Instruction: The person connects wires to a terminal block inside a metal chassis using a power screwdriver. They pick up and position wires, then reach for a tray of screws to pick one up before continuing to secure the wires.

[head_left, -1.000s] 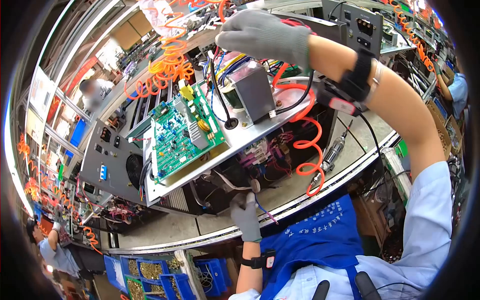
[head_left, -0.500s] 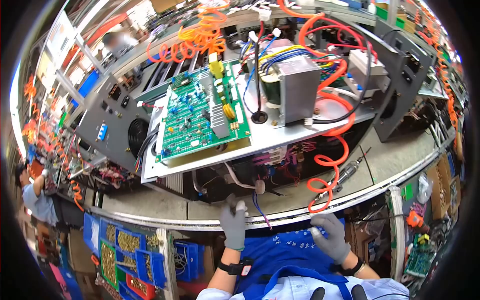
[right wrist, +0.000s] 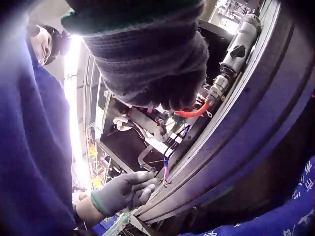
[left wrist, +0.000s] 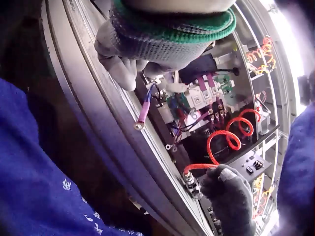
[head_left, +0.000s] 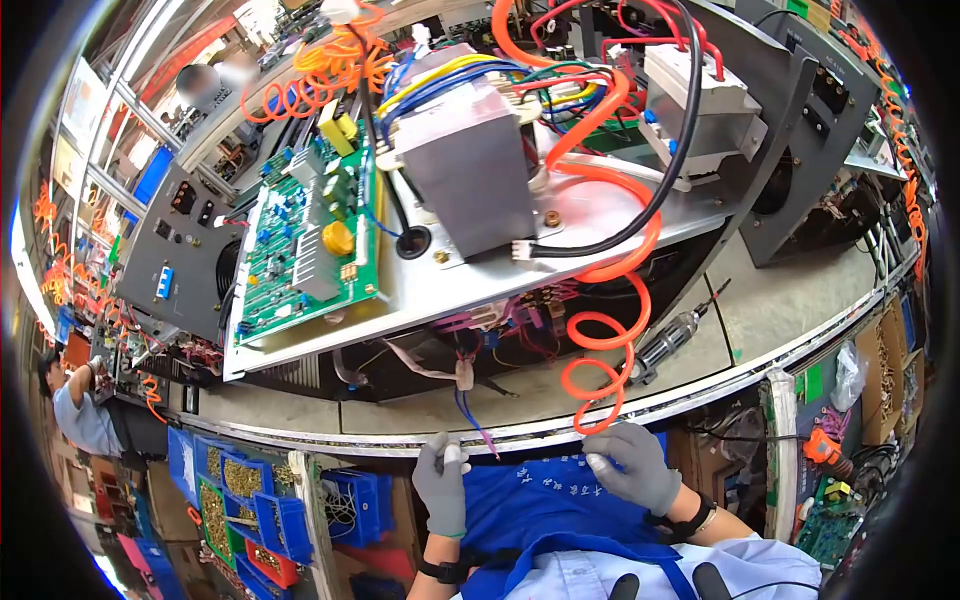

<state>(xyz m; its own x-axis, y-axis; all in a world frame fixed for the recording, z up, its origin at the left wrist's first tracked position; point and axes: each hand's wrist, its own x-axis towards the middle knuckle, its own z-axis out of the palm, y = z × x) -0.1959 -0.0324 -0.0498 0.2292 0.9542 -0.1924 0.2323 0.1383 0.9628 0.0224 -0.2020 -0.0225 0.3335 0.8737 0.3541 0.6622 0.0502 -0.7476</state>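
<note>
My left hand (head_left: 440, 485), in a grey glove, is near the bench's front edge with relaxed fingers and nothing in them. Close to its fingertips hangs a blue cable with a purple-sleeved end (head_left: 487, 440); the right wrist view shows that sleeve (right wrist: 166, 174) just beyond the fingers. My right hand (head_left: 635, 468), also gloved, hovers over the blue apron, fingers loosely bent and holding nothing. Just above it dangles the lowest loop of an orange coiled air hose (head_left: 600, 395). A metal chassis plate (head_left: 420, 290) carries a green circuit board (head_left: 300, 255) and a grey-cased transformer (head_left: 470, 190).
An air screwdriver (head_left: 672, 340) lies on the bench (head_left: 760, 310), right of the chassis. Grey panelled units (head_left: 175, 265) stand to the left, another (head_left: 810, 150) to the right. Blue bins (head_left: 285, 520) of small metal parts sit below left. Another worker (head_left: 85, 410) is far left.
My right hand came down from above the transformer to the bench front, then stayed low. My left hand drew back from beneath the chassis towards the apron. The head view shifted.
</note>
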